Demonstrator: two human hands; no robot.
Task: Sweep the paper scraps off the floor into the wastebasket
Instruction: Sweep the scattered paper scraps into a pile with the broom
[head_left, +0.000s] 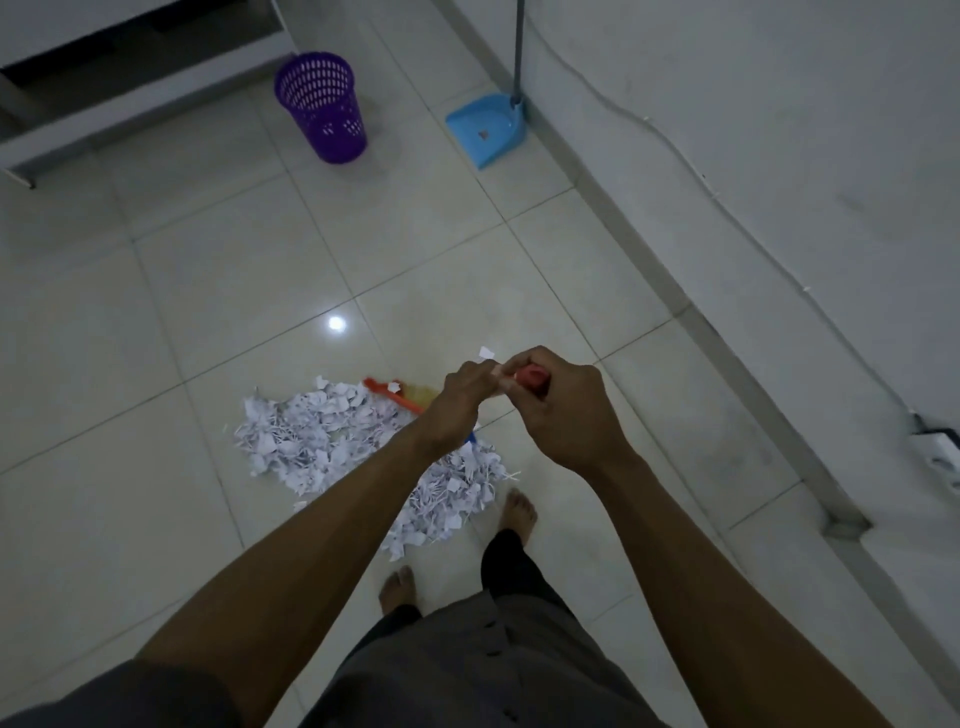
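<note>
Pale glossy tiled floor (208, 291) along a white wall, with both hands on a broom above a heap of scraps.

Torn white paper scraps (311, 436) lie heaped on the floor at 8 o'clock from the hands, partly hidden by the left forearm. The purple perforated plastic wastebasket (322, 104) stands well apart at 11 o'clock, and the blue plastic dustpan (485, 132) sits at 12 by the wall. The right hand (566, 410) is clenched round the red handle tip of the orange-headed broom (387, 392). The left hand (460, 397) curls round the handle just beside it, fingers touching.
</note>
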